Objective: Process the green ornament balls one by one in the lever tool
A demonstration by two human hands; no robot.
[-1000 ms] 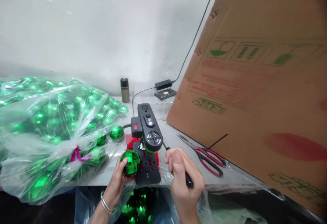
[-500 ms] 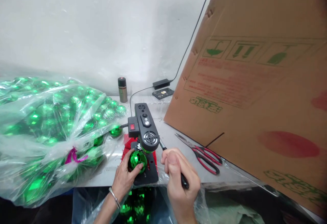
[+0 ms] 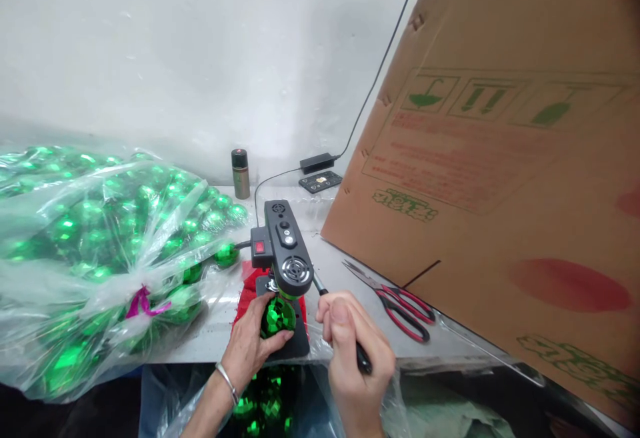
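My left hand (image 3: 250,337) curls round a shiny green faceted ball (image 3: 279,316), thumb at its front and fingers behind. The ball sits under the head of a small black bench machine (image 3: 289,245), over its dark base plate (image 3: 299,345). Whether it touches the head I cannot tell. A red cloth (image 3: 246,298) lies beneath the base. At the machine's right, my right hand (image 3: 354,351) is closed round a lever handle (image 3: 363,359) with a black grip. A metal bangle (image 3: 227,383) circles my left wrist.
A clear bag of green balls (image 3: 100,245) fills the left side, with a loose green ball (image 3: 227,254) beside it. Scissors (image 3: 395,301) lie right of the machine, against a large cardboard box (image 3: 490,158). Behind stand a bottle (image 3: 241,175), a power adapter (image 3: 318,162) and a dark phone-like slab (image 3: 320,182).
My left hand has shifted the green ball slightly to the right, closer under the machine's head. My right hand stays on the lever handle, almost unmoved.
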